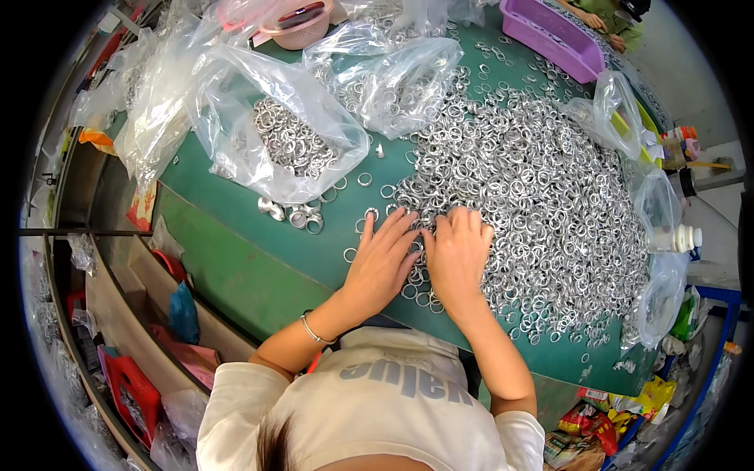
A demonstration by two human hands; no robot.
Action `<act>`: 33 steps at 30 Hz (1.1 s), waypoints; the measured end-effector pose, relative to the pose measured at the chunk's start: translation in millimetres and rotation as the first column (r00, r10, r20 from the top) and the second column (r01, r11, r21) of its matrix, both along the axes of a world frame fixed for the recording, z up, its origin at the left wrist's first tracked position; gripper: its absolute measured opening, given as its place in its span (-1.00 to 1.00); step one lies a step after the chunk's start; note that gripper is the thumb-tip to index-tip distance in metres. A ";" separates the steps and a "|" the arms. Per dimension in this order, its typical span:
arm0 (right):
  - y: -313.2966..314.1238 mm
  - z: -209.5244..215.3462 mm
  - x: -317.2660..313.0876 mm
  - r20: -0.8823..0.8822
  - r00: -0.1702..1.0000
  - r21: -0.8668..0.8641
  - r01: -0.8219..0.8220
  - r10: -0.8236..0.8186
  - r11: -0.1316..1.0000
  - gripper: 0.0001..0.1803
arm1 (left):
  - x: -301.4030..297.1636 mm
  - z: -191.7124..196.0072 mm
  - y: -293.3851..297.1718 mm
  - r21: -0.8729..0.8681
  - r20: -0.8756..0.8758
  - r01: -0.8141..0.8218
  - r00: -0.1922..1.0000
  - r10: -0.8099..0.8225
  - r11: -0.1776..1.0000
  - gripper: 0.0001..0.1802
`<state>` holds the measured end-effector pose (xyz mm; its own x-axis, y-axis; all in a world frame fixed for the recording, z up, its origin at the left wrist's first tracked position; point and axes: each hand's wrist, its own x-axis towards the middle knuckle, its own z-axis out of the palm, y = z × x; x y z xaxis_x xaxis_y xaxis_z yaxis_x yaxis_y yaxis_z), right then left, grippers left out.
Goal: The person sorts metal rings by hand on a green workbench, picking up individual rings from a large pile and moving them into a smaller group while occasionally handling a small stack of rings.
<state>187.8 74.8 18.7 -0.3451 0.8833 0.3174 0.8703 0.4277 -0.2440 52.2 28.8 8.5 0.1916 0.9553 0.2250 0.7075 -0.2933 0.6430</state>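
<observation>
Both hands are flat, palms down, side by side on the near edge of a huge pile of metal rings (534, 180) that covers most of the green worktop (236, 259). The left hand (382, 259) has its fingers spread and stretched forward, resting on the rings without pinching anything – thin bracelet (312, 330) on that wrist. The right hand (457, 253) lies just beside it, nearly touching, fingers a bit curled onto the rings but not closed around any as far as I can see. Both forearms come up from the lower edge, elbows bent. Left of the pile – a clear plastic bag (275, 125) with more rings, a few loose ones near it.
</observation>
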 end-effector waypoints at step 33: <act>-51.8 25.6 66.5 -0.768 0.641 0.047 0.074 -0.011 0.996 -0.90 | 66.7 35.3 1.1 -0.099 0.498 0.090 0.867 -0.029 0.991 -0.70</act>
<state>254.3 23.0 44.3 0.0867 0.8561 0.5096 0.4026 0.4377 -0.8039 118.9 30.0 43.8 0.1415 0.9706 0.1946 0.2716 -0.2271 0.9352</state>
